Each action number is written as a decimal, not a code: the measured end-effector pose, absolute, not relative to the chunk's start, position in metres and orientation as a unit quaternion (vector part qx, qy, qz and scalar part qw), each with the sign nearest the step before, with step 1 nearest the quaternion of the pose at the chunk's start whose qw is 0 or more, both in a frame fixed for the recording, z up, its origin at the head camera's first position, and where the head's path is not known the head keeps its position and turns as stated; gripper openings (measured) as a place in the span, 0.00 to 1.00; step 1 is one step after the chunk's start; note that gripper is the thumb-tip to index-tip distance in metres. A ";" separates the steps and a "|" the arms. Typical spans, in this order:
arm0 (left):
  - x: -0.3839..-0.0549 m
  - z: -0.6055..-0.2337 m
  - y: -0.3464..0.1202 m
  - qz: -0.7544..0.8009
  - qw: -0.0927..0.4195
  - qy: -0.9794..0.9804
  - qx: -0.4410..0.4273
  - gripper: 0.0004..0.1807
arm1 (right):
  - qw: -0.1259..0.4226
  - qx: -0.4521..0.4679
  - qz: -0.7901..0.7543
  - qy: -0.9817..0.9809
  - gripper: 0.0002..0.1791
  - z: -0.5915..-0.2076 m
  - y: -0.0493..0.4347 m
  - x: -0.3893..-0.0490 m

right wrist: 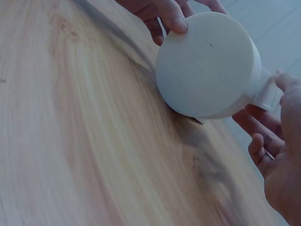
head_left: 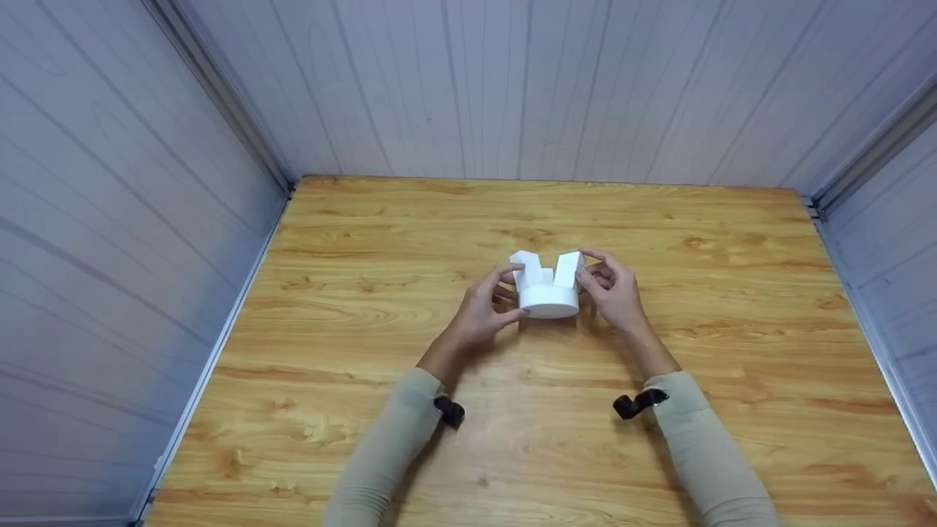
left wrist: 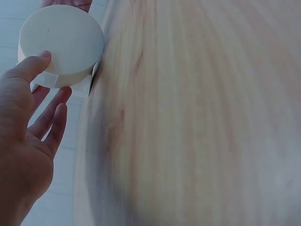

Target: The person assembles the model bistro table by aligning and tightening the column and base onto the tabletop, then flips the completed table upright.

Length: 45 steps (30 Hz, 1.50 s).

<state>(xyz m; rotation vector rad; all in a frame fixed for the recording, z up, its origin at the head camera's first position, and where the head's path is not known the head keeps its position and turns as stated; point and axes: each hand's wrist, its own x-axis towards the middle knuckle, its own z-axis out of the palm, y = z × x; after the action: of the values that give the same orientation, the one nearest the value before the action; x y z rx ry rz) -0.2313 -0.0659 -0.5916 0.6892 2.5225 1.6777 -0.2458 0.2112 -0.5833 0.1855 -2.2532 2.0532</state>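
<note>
A white round piece (head_left: 549, 296) with a flat disc base and several blocky upright prongs is held between both hands near the middle of the table. Its flat round face (left wrist: 61, 42) tilts toward the person. With the thumb on the edge of that face, my left hand (head_left: 479, 311) grips the left side, its fingers reaching round a prong. My right hand (head_left: 618, 296) pinches the right prong (head_left: 568, 269) between thumb and fingers. In the right wrist view, a small dark mark shows on the disc face (right wrist: 207, 66).
The wood-grain table (head_left: 351, 307) extends around the hands. Pale panelled walls (head_left: 483, 88) stand behind it and on both sides. A small black device (head_left: 449, 411) is on the left sleeve, and another black device (head_left: 640, 403) is on the right one.
</note>
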 end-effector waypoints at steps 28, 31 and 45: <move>-0.237 -0.568 -0.057 0.595 -0.024 0.788 0.157 0.20 | 0.003 0.185 0.661 -0.727 0.36 -0.572 0.212 -0.229; -0.237 -0.566 -0.060 0.597 0.000 0.783 0.176 0.28 | 0.007 0.186 0.664 -0.724 0.35 -0.570 0.213 -0.230; -0.237 -0.564 -0.063 0.565 0.012 0.799 0.208 0.46 | 0.005 0.206 0.666 -0.717 0.27 -0.563 0.213 -0.231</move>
<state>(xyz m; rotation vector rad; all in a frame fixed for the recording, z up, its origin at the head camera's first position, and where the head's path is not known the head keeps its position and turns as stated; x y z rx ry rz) -0.2374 -0.0629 -0.5638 0.6473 2.4907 1.7608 -0.2308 0.2130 -0.5634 0.6460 -2.2462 2.0846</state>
